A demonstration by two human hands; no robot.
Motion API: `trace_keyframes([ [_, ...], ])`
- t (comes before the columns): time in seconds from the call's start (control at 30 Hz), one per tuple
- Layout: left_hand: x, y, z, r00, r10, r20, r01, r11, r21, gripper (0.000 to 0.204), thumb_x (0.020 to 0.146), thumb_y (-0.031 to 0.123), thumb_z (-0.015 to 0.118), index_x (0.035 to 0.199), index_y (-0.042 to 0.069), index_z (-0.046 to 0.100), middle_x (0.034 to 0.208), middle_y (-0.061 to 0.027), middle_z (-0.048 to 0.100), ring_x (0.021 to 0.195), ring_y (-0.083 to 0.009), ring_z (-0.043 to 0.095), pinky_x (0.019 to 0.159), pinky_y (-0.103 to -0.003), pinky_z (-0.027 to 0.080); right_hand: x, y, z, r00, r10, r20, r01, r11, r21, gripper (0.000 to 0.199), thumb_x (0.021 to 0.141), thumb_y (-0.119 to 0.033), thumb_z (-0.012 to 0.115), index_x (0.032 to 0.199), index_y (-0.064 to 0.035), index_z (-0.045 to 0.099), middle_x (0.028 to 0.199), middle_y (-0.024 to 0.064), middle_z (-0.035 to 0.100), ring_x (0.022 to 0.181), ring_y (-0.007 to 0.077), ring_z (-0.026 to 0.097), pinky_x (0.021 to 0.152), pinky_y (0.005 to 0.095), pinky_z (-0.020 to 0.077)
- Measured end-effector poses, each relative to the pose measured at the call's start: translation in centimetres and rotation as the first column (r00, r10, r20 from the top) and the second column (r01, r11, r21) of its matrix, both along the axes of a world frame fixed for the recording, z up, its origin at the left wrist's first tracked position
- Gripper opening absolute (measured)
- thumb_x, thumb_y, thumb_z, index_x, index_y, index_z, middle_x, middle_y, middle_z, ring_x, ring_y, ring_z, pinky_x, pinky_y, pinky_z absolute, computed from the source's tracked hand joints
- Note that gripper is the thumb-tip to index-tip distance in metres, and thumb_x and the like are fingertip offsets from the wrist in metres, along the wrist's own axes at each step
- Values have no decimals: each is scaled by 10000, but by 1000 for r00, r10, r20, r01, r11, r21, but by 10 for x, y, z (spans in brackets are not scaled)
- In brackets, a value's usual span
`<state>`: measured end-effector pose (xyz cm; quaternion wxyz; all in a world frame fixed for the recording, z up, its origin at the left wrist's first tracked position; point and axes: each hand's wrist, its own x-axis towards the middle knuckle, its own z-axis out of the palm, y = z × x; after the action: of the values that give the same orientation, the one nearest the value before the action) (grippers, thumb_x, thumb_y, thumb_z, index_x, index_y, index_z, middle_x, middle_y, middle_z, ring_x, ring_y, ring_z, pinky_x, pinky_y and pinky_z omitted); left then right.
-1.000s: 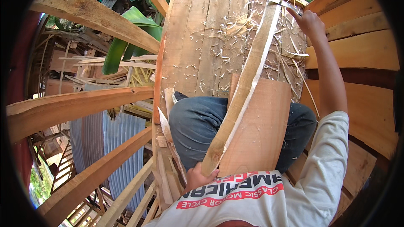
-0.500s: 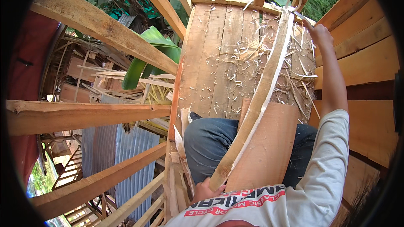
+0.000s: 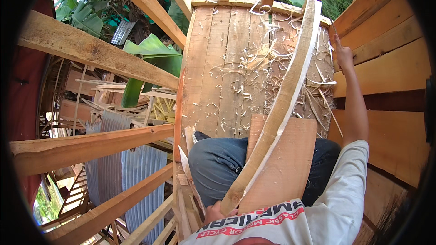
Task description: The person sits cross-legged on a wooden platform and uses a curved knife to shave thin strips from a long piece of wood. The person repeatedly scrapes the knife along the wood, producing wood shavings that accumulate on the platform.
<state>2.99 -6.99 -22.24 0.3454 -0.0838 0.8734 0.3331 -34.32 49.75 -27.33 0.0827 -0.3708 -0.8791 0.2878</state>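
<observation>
We see our left hand [image 3: 217, 212] low in the frame, just above the white printed shirt [image 3: 290, 227], closed around the near end of a long, pale, curved strip of wood [image 3: 281, 104] with a whitish shaved edge. The strip runs up and away from us, bowing across a flat reddish-brown wooden board [image 3: 286, 168] that lies over our lap, on our blue-grey trousers [image 3: 218, 168], and on above the planked wooden floor [image 3: 218, 72] to end near the far rail. Our right arm stretches out in a pale sleeve [image 3: 340, 186], and the right hand [image 3: 343, 56] sits far up by the orange-brown plank wall [image 3: 390, 72], well apart from the strip's far end — the fingers look partly curled, with one raised along a thin dark sliver, but we cannot tell whether it grips anything. Curled pale wood shavings [image 3: 254, 59] litter the floor beside the strip. To our left — beyond bare timber beams [image 3: 91, 54] — corrugated metal sheets [image 3: 122, 172] and broad green banana leaves [image 3: 154, 59] lie below.
</observation>
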Motion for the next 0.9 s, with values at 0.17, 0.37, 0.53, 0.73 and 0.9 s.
trace_keyframes([
  [0.17,7,0,-4,995,84,-60,-76,989,130,504,713,377,833,930,-35,640,788,-243,688,779,-383,706,695,-436,554,66,-61,-26,973,-91,-212,-25,871,-490,578,890,-449,667,515,-135,359,467,-35,374,342,92,360,342,287,283],
  [0.37,13,-4,-14,988,109,-111,-81,969,235,436,747,301,816,939,-48,641,783,-216,700,756,-297,725,661,-382,552,119,-91,-28,931,67,-358,-171,948,-268,488,881,-312,690,543,-39,467,473,-8,434,431,92,382,438,330,315],
  [0.53,18,-4,-17,977,107,-184,-56,963,265,408,781,280,794,948,-61,644,787,-195,707,766,-234,722,658,-353,538,148,-125,-8,916,146,-375,-200,974,-109,463,877,-302,676,582,25,535,459,39,453,447,116,402,471,356,331],
  [0.73,25,-8,-26,973,153,-176,-94,948,305,414,784,286,786,987,-51,656,839,-190,705,771,-213,685,699,-344,521,171,-148,1,912,229,-340,-264,963,-60,425,865,-318,670,649,42,603,469,94,476,440,165,456,487,365,385],
  [0.9,26,-10,-28,968,167,-189,-101,943,316,418,783,284,784,989,-58,657,832,-182,706,770,-207,685,698,-339,523,175,-160,3,890,329,-315,-324,943,71,392,856,-334,681,733,38,658,573,192,570,531,341,577,542,425,441],
])
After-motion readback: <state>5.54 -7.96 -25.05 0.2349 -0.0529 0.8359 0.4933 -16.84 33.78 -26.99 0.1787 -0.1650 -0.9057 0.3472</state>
